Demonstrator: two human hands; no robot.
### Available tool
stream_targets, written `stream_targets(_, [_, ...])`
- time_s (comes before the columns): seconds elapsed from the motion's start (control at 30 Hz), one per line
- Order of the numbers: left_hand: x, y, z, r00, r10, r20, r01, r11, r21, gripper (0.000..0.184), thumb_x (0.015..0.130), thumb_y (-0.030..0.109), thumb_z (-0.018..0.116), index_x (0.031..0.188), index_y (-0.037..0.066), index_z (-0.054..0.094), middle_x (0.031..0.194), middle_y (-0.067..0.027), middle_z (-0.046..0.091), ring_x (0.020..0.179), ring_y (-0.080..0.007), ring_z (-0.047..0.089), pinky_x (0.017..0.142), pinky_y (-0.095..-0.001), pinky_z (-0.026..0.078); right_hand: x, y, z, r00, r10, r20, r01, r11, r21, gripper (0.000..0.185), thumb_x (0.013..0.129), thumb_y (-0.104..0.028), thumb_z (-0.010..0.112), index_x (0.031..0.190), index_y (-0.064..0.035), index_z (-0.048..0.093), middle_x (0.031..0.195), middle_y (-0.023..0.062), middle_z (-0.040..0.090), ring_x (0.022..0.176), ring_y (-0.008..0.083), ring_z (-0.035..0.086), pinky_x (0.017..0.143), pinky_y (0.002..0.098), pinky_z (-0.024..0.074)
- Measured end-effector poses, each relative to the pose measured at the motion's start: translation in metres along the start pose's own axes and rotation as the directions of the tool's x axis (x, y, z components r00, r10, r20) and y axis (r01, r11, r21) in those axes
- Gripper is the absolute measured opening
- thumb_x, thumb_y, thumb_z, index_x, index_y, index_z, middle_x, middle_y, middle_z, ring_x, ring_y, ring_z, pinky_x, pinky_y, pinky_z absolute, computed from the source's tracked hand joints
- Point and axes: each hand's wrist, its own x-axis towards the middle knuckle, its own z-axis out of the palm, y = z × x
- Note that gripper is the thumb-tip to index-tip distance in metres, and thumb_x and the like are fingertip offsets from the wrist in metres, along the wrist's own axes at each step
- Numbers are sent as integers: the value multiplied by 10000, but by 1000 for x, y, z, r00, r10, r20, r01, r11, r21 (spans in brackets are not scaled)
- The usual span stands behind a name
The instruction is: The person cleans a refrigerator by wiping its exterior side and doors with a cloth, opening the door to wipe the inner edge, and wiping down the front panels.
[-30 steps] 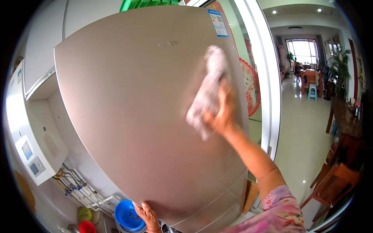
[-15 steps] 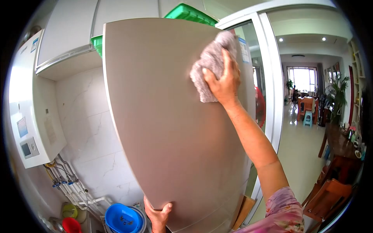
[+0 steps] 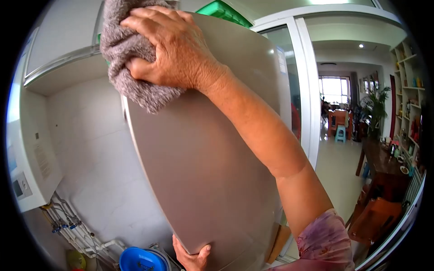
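My right hand [image 3: 174, 49] grips a fluffy grey-brown cloth [image 3: 129, 58] at the upper left of the refrigerator door [image 3: 212, 158]. The cloth covers the door's top left corner, bunched under my fingers. Low in the view, my left hand [image 3: 192, 259] holds the door's left edge, thumb on the front face and fingers around the side. The door stands swung out from the body, its brownish-grey face towards me.
Left are a white wall unit [image 3: 38, 149] and pipes [image 3: 81, 232], with a blue basin [image 3: 142, 261] below. A green basket [image 3: 224, 12] sits on top. Right are a white door frame [image 3: 307, 90], a wooden table [image 3: 382, 158] and a chair [image 3: 375, 221].
My right hand and the cloth have moved from the door's upper right to its upper left, nearer the camera. My left hand stays on the door's edge. The view has shifted.
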Motion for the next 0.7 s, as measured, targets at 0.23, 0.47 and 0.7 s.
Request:
stream_targets(0.23, [-9, -15, 5, 995, -98, 13, 98, 994, -48, 978, 611, 465, 852, 1284, -92, 413, 1196, -200, 530, 1079, -298, 518, 943, -404, 409, -39, 43, -34, 988, 38, -148, -65, 981, -183, 497, 768, -326, 581, 1205, -90, 566, 1211, 128, 583, 1164, 281, 524, 989, 407, 381])
stream_targets(0.47, [-13, -14, 12, 988, -151, -37, 146, 983, -111, 925, 607, 512, 841, 1208, -84, 466, 1090, -177, 574, 967, -280, 556, 859, -397, 456, -95, 110, -74, 970, 210, -124, -234, 945, -230, 540, 785, -295, 588, 1245, -26, 496, 1275, 191, 519, 1205, 356, 472, 1024, 437, 349])
stream_targets(0.7, [-11, -15, 17, 978, -209, -14, 201, 956, -215, 861, 625, 493, 839, 1163, -86, 496, 1038, -160, 587, 889, -249, 564, 780, -381, 479, -213, 234, -138, 598, 733, -324, -796, 496, -347, 438, 891, -349, 569, 1214, -57, 526, 1146, 181, 601, 1072, 320, 575, 914, 371, 452])
